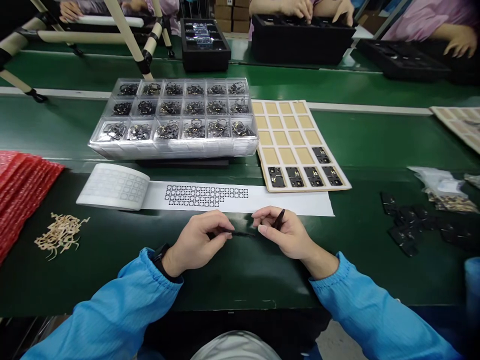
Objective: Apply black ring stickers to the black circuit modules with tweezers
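Observation:
My left hand [204, 237] is closed, pinching a thin black flat part [243, 233] seen nearly edge-on, so its details are hidden. Close on its right, my right hand [287, 232] is closed around dark tweezers [278, 219], mostly covered by the fingers. Just beyond both hands lies a white strip with rows of small black-outlined square stickers [206, 195], unrolled from a roll [112, 187] at the left. A partitioned cardboard tray [287, 154] overlaps the strip's right end, with several black parts [295, 177] in its nearest cells.
A clear compartment tray [174, 148] full of small dark flexible parts stands behind the strip. Red bubble wrap [26, 195] and tan scraps [62, 234] lie left. Black parts [408, 220] and a plastic bag [440, 182] lie right. Co-workers' hands [300, 9] work over black boxes [300, 40] opposite.

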Available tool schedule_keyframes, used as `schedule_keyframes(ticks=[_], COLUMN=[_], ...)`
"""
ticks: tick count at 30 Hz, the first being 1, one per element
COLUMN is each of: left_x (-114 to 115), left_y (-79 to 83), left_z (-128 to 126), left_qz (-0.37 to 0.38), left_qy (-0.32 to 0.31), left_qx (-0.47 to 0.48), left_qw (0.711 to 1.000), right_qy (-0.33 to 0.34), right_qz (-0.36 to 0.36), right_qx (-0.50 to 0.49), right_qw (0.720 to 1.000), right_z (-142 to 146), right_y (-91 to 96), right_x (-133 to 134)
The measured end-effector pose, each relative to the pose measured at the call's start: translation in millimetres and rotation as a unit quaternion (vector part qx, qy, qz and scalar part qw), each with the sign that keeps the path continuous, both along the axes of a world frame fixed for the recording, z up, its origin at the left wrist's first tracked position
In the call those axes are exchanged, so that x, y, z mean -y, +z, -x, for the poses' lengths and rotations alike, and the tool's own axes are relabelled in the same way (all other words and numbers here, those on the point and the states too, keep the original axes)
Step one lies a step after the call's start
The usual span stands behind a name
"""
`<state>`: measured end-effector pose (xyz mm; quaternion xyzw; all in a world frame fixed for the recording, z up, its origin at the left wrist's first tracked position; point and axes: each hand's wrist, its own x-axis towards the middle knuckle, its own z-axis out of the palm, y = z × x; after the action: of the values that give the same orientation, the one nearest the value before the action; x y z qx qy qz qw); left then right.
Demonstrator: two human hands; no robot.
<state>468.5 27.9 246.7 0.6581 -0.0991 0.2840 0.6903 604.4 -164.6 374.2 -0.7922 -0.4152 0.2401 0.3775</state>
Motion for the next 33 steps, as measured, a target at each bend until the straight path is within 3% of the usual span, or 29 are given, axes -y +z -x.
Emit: schedule_keyframes(ticks=[6, 16, 25, 29, 33], left_x=[3.8, 1.3, 6.0, 8.7, 13.2], left_y=[-3.3, 4.3, 3.3, 5.6, 4.4], left_z=[4.6, 7.6, 10.1, 8.0, 3.1], left_qz=[-0.084, -0.136, -0.125, -0.124, -0.148], left_qy=[0.085, 0.186, 0.158, 0.126, 0.095], left_qx=[0.148, 0.216, 0.218, 0.143, 0.048], left_qw=[0.982, 0.949, 0.955, 0.974, 0.983], right_qy=[0.016, -0.008, -0.095, -0.157, -0.168], right_qz=[-0.045, -0.075, -0.094, -0.116, -0.099], right_qx=[-0.020, 0.045, 0.080, 0.105, 0.122], right_qw=[0.999, 0.996, 0.988, 0.975, 0.973], right_z=[-5.3, -5.8, -8.2, -11.6, -16.1], right_y=[-3.5, -6.3, -7.8, -1.3, 4.9], right_x=[4.1, 2.3, 0.9, -11.6, -29.4])
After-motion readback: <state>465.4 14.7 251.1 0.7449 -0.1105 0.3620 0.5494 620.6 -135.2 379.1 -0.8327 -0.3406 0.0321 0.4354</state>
